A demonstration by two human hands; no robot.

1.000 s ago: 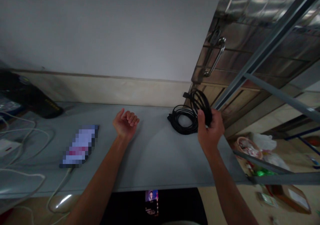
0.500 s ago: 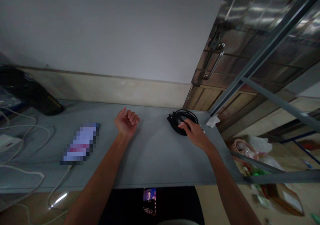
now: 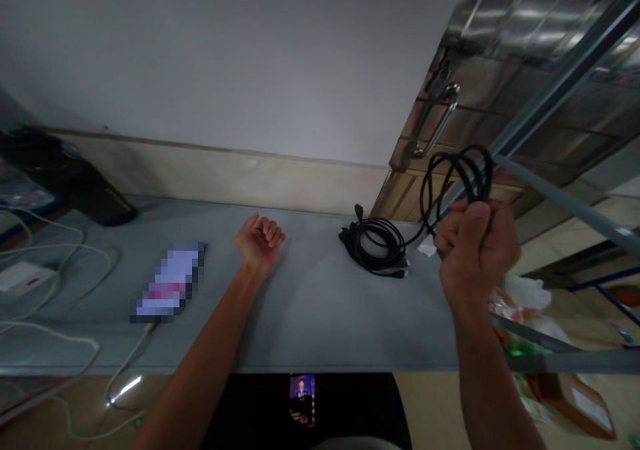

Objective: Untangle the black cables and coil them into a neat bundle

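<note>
My right hand is raised over the right end of the grey table, its fingers closed round several loops of black cable. From those loops a strand runs down to a coil of black cables lying on the table, with plugs at its edges. My left hand rests palm up on the table, left of the coil, its fingers curled in with nothing in them.
A phone with a white cord lies at the left. Behind it is a black bottle-like object. A white adapter sits among white cables. A metal frame stands at the right, beside a white scrap.
My right hand has lifted from the coil and moved right, carrying loops of black cable. The rest of the coil stays on the table. My left hand keeps its pose.
</note>
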